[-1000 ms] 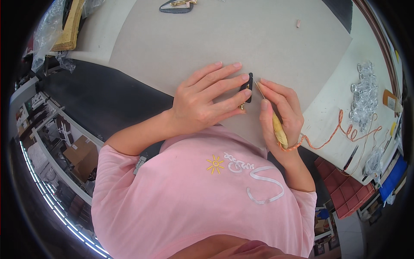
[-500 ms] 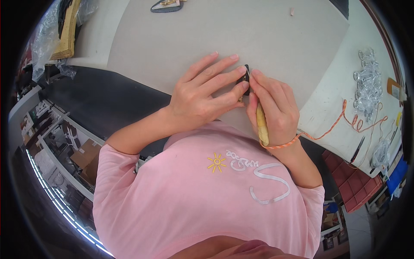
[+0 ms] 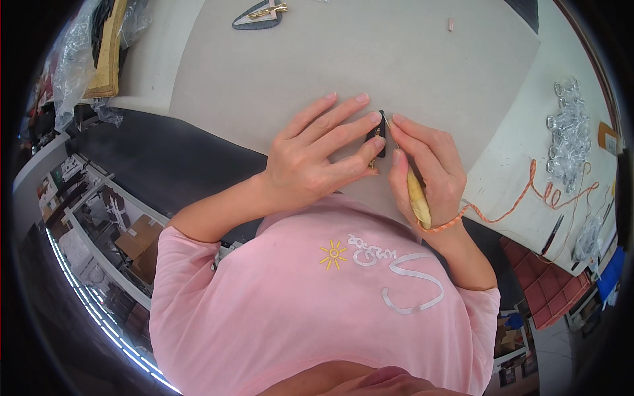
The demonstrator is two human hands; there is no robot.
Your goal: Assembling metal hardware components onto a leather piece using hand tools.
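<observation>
White table (image 3: 518,137) under a grey mat (image 3: 396,59), orange cord (image 3: 533,170) and plastic-wrapped metal rings (image 3: 569,132).

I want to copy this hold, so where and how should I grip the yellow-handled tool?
Probably grip the yellow-handled tool by its thick handle, coming from the right, as the right hand does. The handle's rounded butt points back toward the pink shirt, its narrower end forward toward the black piece, and the left hand occupies the left side.

My small black piece (image 3: 382,132) with gold-coloured metal (image 3: 372,162) points lengthwise away from me. My yellow-handled tool (image 3: 417,200) slants leftward, thin end near the piece's far end.
</observation>
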